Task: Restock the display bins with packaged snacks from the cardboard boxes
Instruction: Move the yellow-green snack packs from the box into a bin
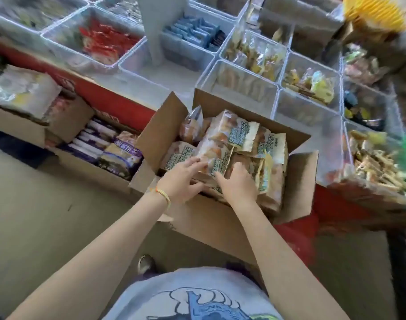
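Shop floor, grey, with clear plastic display bins [237, 85] ranged on a red-fronted counter [119, 105] at far side; both hands in open brown cardboard box [220, 218] just near of counter.

Left of it, second cardboard box [91, 168] of purple-and-white packets; far left, a third carton [17, 125] topped by a pale bag. Raised far flaps stand between box and bins. Box is crowded with tan-and-green snack packets [234, 132]. Left hand [182, 179], fingers spread and nearly straight, rests on packets at left side. Right hand [237, 183] curls round one packet [214, 157] near middle, gripping it. Nearest bin holds few pale packets; right bins [379, 162] hold yellow-wrapped snacks.
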`<state>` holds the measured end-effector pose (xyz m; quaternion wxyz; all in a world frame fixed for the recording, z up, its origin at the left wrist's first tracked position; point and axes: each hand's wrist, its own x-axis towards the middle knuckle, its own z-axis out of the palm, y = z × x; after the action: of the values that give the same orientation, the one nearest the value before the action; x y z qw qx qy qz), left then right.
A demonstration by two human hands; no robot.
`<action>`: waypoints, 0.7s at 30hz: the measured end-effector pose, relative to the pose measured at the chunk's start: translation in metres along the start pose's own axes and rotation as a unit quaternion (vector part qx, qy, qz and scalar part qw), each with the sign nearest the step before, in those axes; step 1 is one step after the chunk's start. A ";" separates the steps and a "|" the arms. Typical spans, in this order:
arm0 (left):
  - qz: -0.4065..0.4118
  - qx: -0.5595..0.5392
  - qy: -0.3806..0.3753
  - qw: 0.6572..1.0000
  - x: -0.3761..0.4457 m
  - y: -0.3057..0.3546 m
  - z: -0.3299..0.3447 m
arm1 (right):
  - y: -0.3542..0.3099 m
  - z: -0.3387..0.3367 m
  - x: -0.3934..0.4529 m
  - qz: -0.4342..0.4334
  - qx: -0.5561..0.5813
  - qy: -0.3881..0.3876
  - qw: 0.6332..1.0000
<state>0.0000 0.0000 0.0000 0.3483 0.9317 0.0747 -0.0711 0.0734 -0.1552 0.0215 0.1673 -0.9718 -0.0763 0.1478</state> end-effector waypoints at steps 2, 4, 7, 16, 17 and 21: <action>0.020 -0.006 -0.036 0.999 -0.001 -0.009 -0.012 | -0.008 -0.001 0.000 0.001 -0.010 0.002 1.000; 0.024 -0.008 -0.045 0.999 0.000 -0.017 -0.019 | -0.012 -0.008 0.000 -0.033 0.043 0.027 0.998; 0.013 -0.089 0.016 0.996 0.013 -0.020 -0.037 | -0.027 -0.033 -0.006 -0.142 0.115 0.081 0.980; -0.023 -0.371 -0.002 0.928 0.044 0.014 -0.116 | -0.056 -0.091 0.021 -0.154 0.434 0.068 0.885; -0.028 -0.389 -0.023 0.920 0.046 0.016 -0.121 | -0.058 -0.090 0.026 -0.136 0.475 0.058 0.868; -0.033 -0.462 -0.059 0.884 0.057 0.027 -0.121 | -0.062 -0.081 0.039 -0.049 0.594 0.078 0.799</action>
<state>0.0706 0.0652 0.0972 0.7405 0.6563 0.1090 -0.0950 0.1295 -0.1139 0.1062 0.7244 -0.6847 -0.0073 0.0797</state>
